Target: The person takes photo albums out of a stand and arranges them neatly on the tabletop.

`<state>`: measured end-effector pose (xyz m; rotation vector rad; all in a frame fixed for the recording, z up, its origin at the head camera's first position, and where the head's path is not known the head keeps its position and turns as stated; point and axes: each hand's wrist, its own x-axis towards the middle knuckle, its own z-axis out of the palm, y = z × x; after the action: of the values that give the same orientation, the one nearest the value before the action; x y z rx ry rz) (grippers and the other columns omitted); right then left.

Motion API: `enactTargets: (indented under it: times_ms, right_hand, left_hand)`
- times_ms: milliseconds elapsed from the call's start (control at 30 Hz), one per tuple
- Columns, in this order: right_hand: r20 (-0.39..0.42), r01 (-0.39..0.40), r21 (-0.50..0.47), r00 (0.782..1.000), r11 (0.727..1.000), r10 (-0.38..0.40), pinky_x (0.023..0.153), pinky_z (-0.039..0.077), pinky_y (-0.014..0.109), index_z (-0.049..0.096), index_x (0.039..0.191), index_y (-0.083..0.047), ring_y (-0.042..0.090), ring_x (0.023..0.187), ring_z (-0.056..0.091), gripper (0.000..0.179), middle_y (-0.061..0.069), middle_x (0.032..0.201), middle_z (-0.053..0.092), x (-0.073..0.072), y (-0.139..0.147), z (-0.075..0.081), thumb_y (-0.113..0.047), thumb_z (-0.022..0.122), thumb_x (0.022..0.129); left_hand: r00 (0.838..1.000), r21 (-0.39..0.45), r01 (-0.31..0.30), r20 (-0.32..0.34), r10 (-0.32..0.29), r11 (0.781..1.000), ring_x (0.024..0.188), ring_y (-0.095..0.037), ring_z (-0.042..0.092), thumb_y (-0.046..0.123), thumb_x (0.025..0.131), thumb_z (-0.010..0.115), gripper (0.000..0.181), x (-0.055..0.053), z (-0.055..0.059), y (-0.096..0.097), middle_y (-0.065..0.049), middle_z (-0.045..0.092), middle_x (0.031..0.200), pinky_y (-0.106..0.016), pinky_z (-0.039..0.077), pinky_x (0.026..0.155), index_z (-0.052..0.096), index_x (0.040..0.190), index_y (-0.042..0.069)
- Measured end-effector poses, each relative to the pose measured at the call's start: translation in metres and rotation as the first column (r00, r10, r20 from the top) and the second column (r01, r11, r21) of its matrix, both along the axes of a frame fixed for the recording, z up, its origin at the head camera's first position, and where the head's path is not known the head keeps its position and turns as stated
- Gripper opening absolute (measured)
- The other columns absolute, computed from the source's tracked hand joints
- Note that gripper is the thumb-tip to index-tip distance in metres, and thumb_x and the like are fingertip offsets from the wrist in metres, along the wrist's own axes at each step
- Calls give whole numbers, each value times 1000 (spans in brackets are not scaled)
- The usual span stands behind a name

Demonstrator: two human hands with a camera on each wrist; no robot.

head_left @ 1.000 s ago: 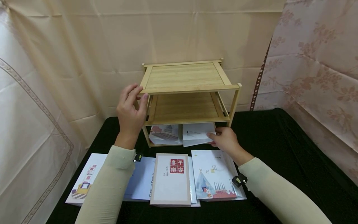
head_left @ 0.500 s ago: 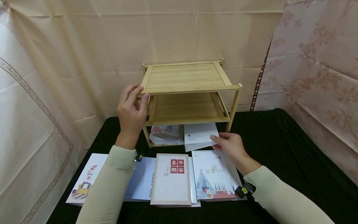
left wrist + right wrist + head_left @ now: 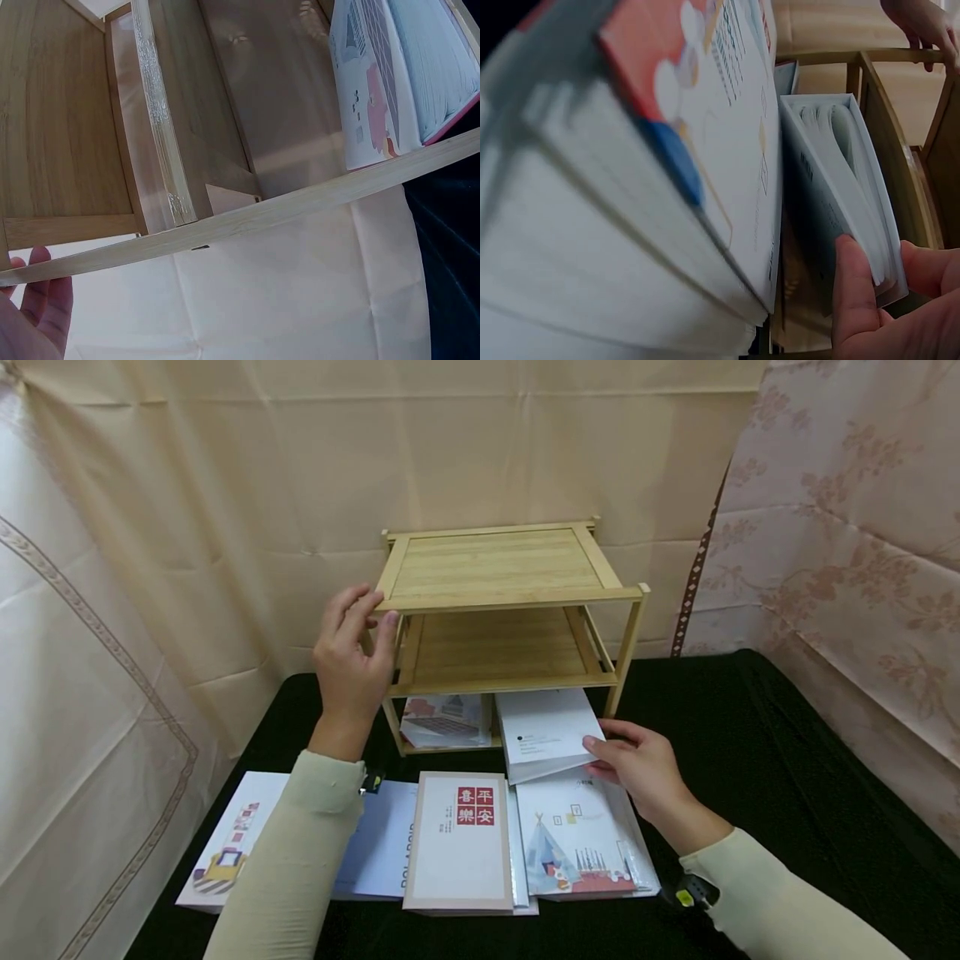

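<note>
A three-tier wooden shelf (image 3: 498,564) stands at the back of the dark cloth. My left hand (image 3: 351,668) holds its front left corner, with fingers by the top edge and thumb at the post; in the left wrist view the fingers (image 3: 52,307) lie about the post. My right hand (image 3: 637,768) pinches the right edge of a white photo album (image 3: 551,731), thumb on the cover and fingers below. The album is partly out of the bottom tier, tilted, its front edge over the tent-picture album (image 3: 573,843). Its sleeve pages show in the right wrist view.
Another album (image 3: 446,720) lies at the left of the bottom tier. In front lie a white album with a yellow picture (image 3: 225,852), a blue one (image 3: 378,843) and one with red characters (image 3: 461,860). Curtains (image 3: 480,460) hang behind and at the sides.
My right hand has drawn the white photo album forward and slightly right, out from under the middle tier. My left hand has stayed at the shelf corner.
</note>
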<state>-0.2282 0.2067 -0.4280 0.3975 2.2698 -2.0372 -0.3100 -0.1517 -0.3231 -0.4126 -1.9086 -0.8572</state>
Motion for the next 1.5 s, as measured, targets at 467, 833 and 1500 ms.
enactTargets:
  times_ms: [467,833,1500]
  right_hand:
    - [27,-72,-81,997,994,75,88,62,34,39,158,-16,23,100,75,74,8,119,72,36,27,8,-29,74,95]
    - [51,-63,-110,996,992,69,89,62,35,39,158,-16,23,101,75,76,5,117,74,62,38,11,-29,77,93]
    - [99,-29,-64,994,998,35,91,62,38,34,159,-13,25,107,75,78,4,122,73,107,72,8,-30,75,95]
  left_hand:
    - [999,8,21,-27,-21,1000,102,-25,67,36,103,64,39,-2,-1,-1,-11,62,140,-41,57,90,72,127,6]
    - [999,27,37,-37,-36,999,102,-24,67,37,103,65,40,-1,-1,0,-11,62,140,-41,57,90,72,127,6]
    - [999,6,23,-36,-22,1000,104,-25,67,36,104,63,40,0,-1,0,-11,62,139,-41,57,91,71,128,6]
